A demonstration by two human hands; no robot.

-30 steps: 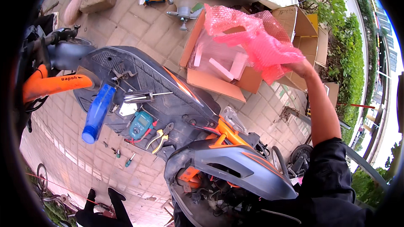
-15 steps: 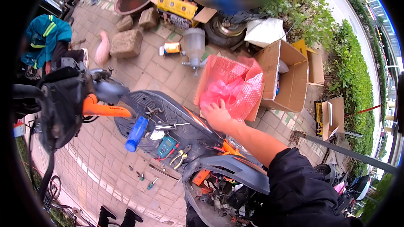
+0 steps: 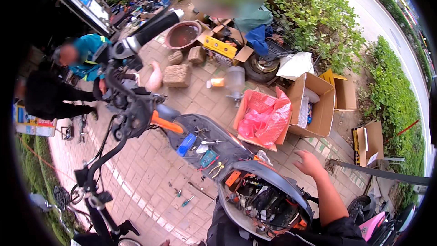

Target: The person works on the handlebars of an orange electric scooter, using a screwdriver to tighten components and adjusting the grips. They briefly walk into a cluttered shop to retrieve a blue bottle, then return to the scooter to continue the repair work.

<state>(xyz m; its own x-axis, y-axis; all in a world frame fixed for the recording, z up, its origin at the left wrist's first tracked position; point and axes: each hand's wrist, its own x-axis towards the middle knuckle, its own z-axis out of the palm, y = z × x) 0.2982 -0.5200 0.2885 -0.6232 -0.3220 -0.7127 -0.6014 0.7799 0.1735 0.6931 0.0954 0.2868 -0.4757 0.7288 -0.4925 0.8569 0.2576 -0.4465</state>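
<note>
My right hand [image 3: 309,163] hovers over the paving to the right of the scooter, its fingers apart and nothing in them. Closest to it is a cardboard box [image 3: 269,146] lined with pink bubble wrap [image 3: 274,120]. Below the hand lies the scooter's opened seat bay [image 3: 261,200], full of wires and parts. On the footboard [image 3: 207,132] rest a blue bottle [image 3: 186,145], a teal multimeter [image 3: 209,158], yellow-handled pliers [image 3: 216,170] and a metal tool [image 3: 216,141]. My left hand does not show.
A taller open carton [image 3: 314,105] stands beside the bubble-wrap box. Beyond are a grey canister [image 3: 235,81], stone blocks [image 3: 177,76] and a wheel [image 3: 261,67]. A metal bar [image 3: 384,173] crosses at right. Screwdrivers [image 3: 188,201] lie on the paving. A person [image 3: 91,50] crouches by the handlebars [image 3: 120,91].
My right hand has left the bubble-wrap box and drawn back to the right, empty. The view has shifted, showing more of the handlebars and the people at left.
</note>
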